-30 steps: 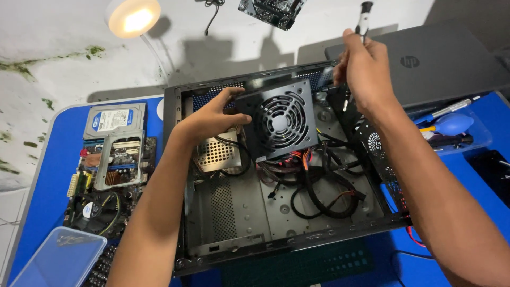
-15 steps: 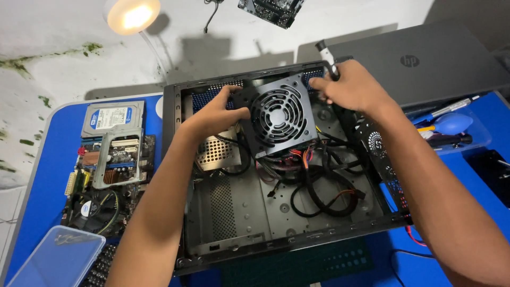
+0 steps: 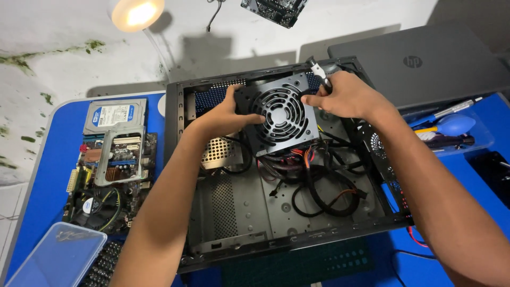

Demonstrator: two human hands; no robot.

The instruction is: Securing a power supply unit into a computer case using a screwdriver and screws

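Snugly cornered: power supply (image 3: pixel 280 114), both hands.

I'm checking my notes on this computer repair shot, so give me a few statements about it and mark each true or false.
1. The left hand grips the black fan box at its left edge. True.
2. The right hand is empty. False: it holds a screwdriver.
3. The computer case stands upright. False: it lies flat, open side up.
4. A hard drive lies left of the case. True.
5. The laptop is open. False: its lid is shut.
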